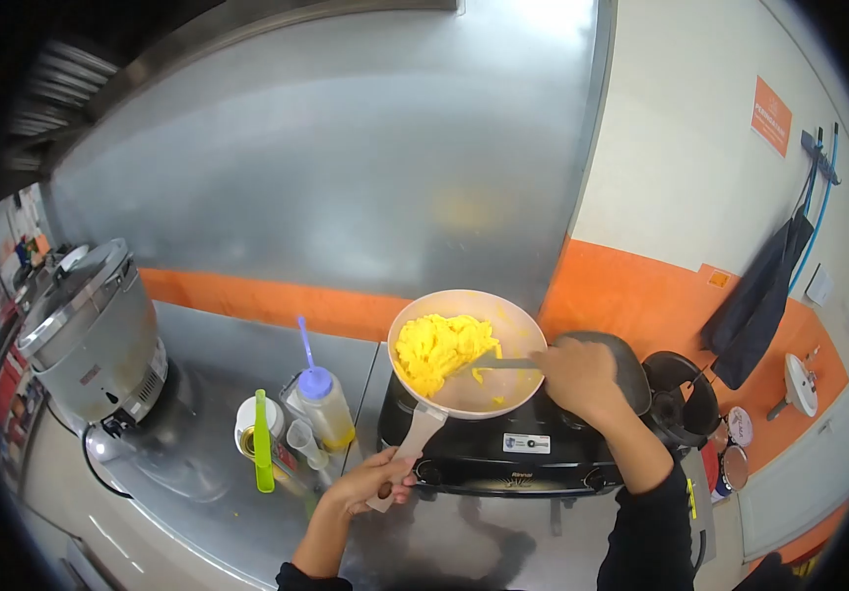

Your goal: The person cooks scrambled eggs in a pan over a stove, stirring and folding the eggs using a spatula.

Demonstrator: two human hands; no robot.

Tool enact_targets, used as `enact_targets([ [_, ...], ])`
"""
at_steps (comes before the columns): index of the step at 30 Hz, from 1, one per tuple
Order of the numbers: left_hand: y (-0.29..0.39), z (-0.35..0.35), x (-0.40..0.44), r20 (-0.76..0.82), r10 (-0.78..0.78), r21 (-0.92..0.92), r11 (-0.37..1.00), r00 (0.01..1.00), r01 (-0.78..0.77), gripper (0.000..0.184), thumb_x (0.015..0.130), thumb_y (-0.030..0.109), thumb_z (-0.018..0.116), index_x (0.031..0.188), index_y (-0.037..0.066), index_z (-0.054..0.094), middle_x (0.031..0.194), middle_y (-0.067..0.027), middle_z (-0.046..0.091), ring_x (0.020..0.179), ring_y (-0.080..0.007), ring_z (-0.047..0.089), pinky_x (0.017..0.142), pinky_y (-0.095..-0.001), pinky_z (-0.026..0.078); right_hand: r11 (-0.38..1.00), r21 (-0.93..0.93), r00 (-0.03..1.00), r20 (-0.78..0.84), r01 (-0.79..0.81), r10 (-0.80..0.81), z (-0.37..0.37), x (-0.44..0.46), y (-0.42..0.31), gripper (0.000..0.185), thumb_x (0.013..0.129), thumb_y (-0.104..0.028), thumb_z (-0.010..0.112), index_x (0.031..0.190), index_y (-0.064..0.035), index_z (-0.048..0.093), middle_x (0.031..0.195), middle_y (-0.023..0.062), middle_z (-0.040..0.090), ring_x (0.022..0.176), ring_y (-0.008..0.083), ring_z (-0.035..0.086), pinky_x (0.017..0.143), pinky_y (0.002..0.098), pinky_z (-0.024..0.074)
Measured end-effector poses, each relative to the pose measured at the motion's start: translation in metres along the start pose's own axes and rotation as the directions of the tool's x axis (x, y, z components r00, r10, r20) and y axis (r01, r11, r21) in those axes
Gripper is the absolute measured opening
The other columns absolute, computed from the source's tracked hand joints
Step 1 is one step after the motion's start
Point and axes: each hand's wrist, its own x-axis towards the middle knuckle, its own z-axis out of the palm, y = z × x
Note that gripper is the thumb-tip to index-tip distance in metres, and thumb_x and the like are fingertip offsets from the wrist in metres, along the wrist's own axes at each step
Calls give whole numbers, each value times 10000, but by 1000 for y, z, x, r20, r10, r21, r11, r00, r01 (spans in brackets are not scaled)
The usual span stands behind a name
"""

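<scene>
My left hand (367, 483) is wrapped round the light handle (419, 433) of a cream-coloured frying pan (520, 337). The pan is over the left part of a black gas stove (508, 476); I cannot tell whether it rests on the burner. Soft yellow scrambled egg (442, 345) is heaped in the pan's left half, with small bits stuck to the bare side. From the right, my right hand (582, 376) grips a grey spatula (505, 362), its tip against the lower edge of the egg. The fingers partly hide the spatula's handle.
Left of the stove stand a squeeze bottle (324, 404) with a purple cap, small clear cups (304, 438) and a lime-green utensil (263, 443). A large rice cooker (99, 340) is farther left. A dark square pan (621, 369) and a black pot (681, 394) sit at right.
</scene>
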Motion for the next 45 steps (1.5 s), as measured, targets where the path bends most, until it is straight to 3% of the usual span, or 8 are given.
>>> enact_targets([
  [10,-21,-13,19,261,-21,-314,944,965,106,289,954,187,512,1214,83,442,866,-64,520,615,-117,485,580,-273,500,952,167,965,-10,-256,261,-5,-49,22,283,868,-197,557,1134,-156,646,821,167,651,738,356,646,639,479,505],
  [13,-13,20,4,-79,6,-76,997,997,-12,290,973,221,485,1222,87,422,851,-64,520,558,-104,441,502,-244,423,949,130,958,54,-287,282,16,-18,26,232,867,-160,524,1038,-81,658,854,193,660,771,374,659,675,475,527],
  [18,-15,18,-6,-13,57,53,997,998,-57,343,992,263,453,1298,153,340,826,-34,484,537,-87,396,446,-211,340,955,69,949,154,-287,274,63,50,49,239,840,-134,496,905,-5,686,871,214,669,823,356,676,690,458,541],
  [23,-13,24,-6,-16,-15,226,974,1000,18,304,1009,261,416,1277,212,280,779,-11,394,537,-64,322,463,-194,319,818,439,792,609,-370,31,86,116,87,250,859,-181,582,1016,-18,688,583,68,590,532,159,581,508,322,475],
  [33,-14,16,-1,-21,-33,345,938,999,38,392,1005,249,400,1345,159,227,809,-45,420,564,-80,370,488,-228,378,431,753,706,640,-498,-302,124,147,96,394,848,-176,678,1217,-55,614,532,-22,466,391,60,352,360,239,246],
  [39,-10,22,-8,-18,-31,295,955,999,35,398,1003,244,409,1349,160,232,809,-42,418,556,-74,363,481,-223,371,601,771,847,450,-210,-282,103,91,108,359,871,-222,673,1195,-74,632,653,24,592,527,101,518,484,258,395],
  [41,-10,22,-9,-31,-32,289,957,999,39,380,1002,230,407,1337,159,243,800,-34,411,554,-72,351,478,-220,360,568,784,903,20,252,-428,118,72,120,343,868,-198,658,1187,-77,630,874,92,699,759,199,643,684,317,478],
  [45,-8,24,-12,-26,-29,249,968,999,34,342,997,218,420,1298,150,271,784,-22,410,552,-71,353,470,-219,341,714,672,937,85,196,-338,44,23,110,336,838,-158,657,1172,-118,644,1036,138,677,923,290,640,817,367,471],
])
